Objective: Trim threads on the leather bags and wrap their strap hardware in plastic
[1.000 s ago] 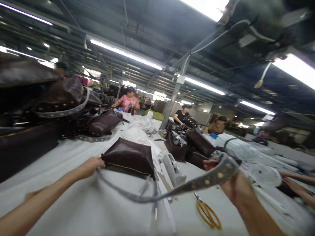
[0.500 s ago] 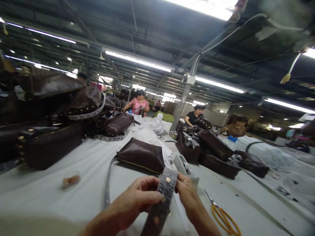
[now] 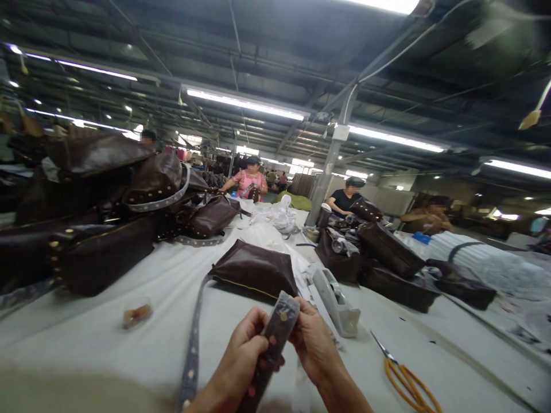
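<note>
A film-wrapped, brass-studded dark brown strap (image 3: pixel 279 328) is pinched in the curled left hand (image 3: pixel 241 354) and right hand (image 3: pixel 316 344), before the near edge of a dark brown leather bag (image 3: pixel 255 268); white surface (image 3: pixel 163 304) spreads leftward, beyond orange-handled scissors (image 3: pixel 404 378) rightward.

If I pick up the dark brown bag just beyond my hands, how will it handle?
The bag probably gives a little: its upper side dips softly. The studded strap at its left corner curves loosely, so it may trail. Lying broad on the white table, the bag seems unlikely to roll.
</note>
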`<state>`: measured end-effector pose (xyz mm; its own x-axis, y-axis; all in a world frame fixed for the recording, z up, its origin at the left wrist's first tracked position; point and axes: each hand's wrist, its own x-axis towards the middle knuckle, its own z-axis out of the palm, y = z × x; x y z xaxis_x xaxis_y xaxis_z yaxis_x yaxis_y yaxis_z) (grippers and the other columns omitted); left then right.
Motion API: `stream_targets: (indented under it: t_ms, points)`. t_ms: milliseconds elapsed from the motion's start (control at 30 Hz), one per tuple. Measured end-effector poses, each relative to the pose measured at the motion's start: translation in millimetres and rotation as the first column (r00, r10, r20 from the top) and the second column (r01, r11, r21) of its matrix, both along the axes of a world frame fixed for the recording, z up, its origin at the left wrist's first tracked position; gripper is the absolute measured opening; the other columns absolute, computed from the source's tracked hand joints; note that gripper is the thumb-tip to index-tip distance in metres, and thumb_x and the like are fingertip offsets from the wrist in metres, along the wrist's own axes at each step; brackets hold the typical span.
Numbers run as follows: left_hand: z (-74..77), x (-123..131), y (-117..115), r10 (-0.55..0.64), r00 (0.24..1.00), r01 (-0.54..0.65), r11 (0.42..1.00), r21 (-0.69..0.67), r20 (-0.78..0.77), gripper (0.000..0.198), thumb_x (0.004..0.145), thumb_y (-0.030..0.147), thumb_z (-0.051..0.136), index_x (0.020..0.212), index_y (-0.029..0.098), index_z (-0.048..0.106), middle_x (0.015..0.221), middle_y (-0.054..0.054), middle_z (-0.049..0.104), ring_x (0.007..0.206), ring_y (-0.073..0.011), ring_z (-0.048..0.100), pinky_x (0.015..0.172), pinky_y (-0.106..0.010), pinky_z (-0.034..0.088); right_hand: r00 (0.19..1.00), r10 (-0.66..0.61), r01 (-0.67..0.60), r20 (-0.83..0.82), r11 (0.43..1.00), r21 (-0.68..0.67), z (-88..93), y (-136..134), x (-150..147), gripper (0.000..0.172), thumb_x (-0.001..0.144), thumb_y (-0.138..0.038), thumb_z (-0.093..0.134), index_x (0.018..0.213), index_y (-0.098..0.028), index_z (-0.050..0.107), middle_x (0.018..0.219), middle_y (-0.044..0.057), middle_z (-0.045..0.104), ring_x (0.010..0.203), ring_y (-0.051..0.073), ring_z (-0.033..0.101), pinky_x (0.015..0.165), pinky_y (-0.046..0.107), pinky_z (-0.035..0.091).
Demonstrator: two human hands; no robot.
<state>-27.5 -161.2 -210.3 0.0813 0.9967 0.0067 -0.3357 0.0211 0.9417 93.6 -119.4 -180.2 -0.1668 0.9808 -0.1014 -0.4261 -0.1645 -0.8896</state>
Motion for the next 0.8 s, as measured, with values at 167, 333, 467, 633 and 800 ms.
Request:
stream_targets:
  t_ms: [167, 333, 467, 633, 800]
  points:
    - [1.6, 6, -2, 0.08, 0.992, -0.087, 0.994, 0.073, 0.096, 0.032, 0.074, 0.05, 0.065, 0.079, 0.02, 0.052, 0.056, 0.005, 0.049, 0.042, -0.0073, 0.039, 0.043, -0.019, 0.033, 0.995, 0.005, -0.019, -0.101, 0.99, -0.138, -1.4, -2, 0, 0.034, 0.049, -0.019, 0.078, 0.063, -0.018, 0.048, 0.051, -0.009, 0.048, 0.045, 0.004, 0.039, 0.043, 0.016, 0.027]
    - [-7.5, -12, -3, 0.13, 0.976, -0.059, 0.931, 0.361, -0.175, 0.03, 0.074, 0.044, 0.072, 0.091, 0.02, 0.069, 0.082, -0.005, 0.068, 0.078, -0.019, 0.061, 0.072, -0.027, 0.046, 0.949, 0.116, -0.217, -0.294, 0.916, -0.337, -6.1, -15, 1, 0.033, 0.052, -0.017, 0.078, 0.061, -0.017, 0.046, 0.045, -0.011, 0.04, 0.038, 0.001, 0.032, 0.039, 0.012, 0.021]
    - [-4.3, -31, -2, -0.087, 0.908, 0.265, 0.877, 0.401, -0.409, 0.026, 0.078, 0.042, 0.069, 0.091, 0.02, 0.073, 0.085, -0.006, 0.071, 0.081, -0.0217, 0.063, 0.074, -0.027, 0.046, 0.9, 0.227, -0.383, -0.372, 0.819, -0.427, -23.8, -28, 3, 0.025, 0.062, -0.014, 0.069, 0.06, -0.017, 0.045, 0.043, -0.011, 0.035, 0.036, 0.0, 0.029, 0.037, 0.011, 0.015]
    - [4.9, -30, -7, -0.121, 0.772, 0.429, 0.823, 0.371, -0.624, 0.015, 0.087, 0.027, 0.058, 0.083, 0.02, 0.07, 0.08, -0.005, 0.069, 0.075, -0.0181, 0.061, 0.072, -0.025, 0.044, 0.941, 0.167, -0.296, -0.295, 0.832, -0.47, -38.7, -38, 3, 0.024, 0.065, -0.019, 0.067, 0.059, -0.018, 0.044, 0.043, -0.01, 0.035, 0.037, 0.002, 0.031, 0.039, 0.013, 0.016]
    - [1.5, -20, -10, 0.014, 0.878, 0.17, 0.924, 0.341, -0.478, 0.015, 0.081, 0.028, 0.063, 0.069, 0.019, 0.064, 0.066, -0.001, 0.062, 0.063, -0.015, 0.054, 0.062, -0.023, 0.04, 0.973, 0.218, -0.232, -0.082, 0.923, -0.308, -35.2, -43, 5, 0.027, 0.064, -0.036, 0.074, 0.075, -0.017, 0.057, 0.052, -0.006, 0.047, 0.043, 0.004, 0.038, 0.04, 0.015, 0.021]
